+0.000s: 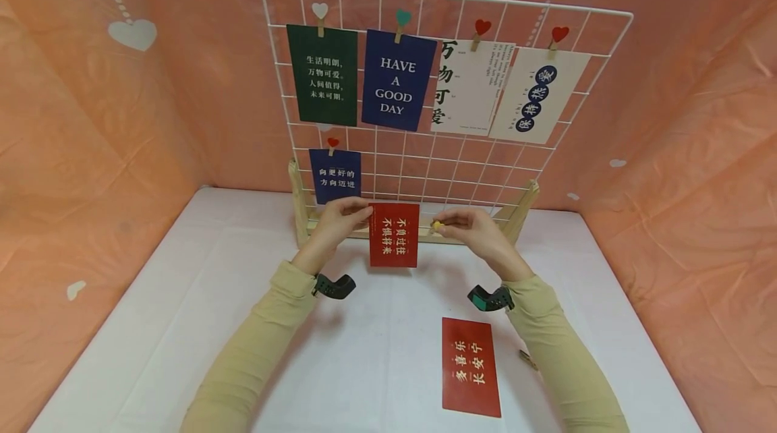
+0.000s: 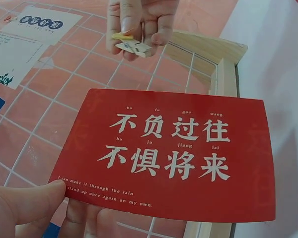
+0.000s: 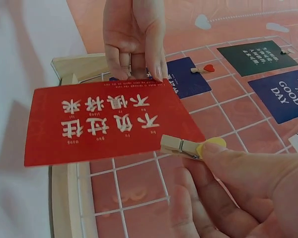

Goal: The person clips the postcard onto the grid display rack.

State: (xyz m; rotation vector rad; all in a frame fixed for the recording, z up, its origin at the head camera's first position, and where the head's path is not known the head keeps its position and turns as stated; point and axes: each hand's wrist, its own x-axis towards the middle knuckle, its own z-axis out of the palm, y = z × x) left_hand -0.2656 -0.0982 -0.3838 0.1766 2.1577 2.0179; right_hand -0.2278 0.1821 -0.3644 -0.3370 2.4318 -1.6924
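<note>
My left hand pinches a red card with white characters by its edge, between thumb and fingers, in front of the lower part of a white wire grid. In the right wrist view the thumb of my right hand presses a wooden clothespin with a yellow round end against the fingers. The clothespin is just right of the card in the head view. A small blue card hangs behind my left hand, held on the grid by a clothespin with a red heart.
Along the grid's upper part hang a green card, a blue card and two white cards, clipped with heart clothespins. Wooden feet support the grid. Another red card lies on the white table, near a clothespin by my right forearm.
</note>
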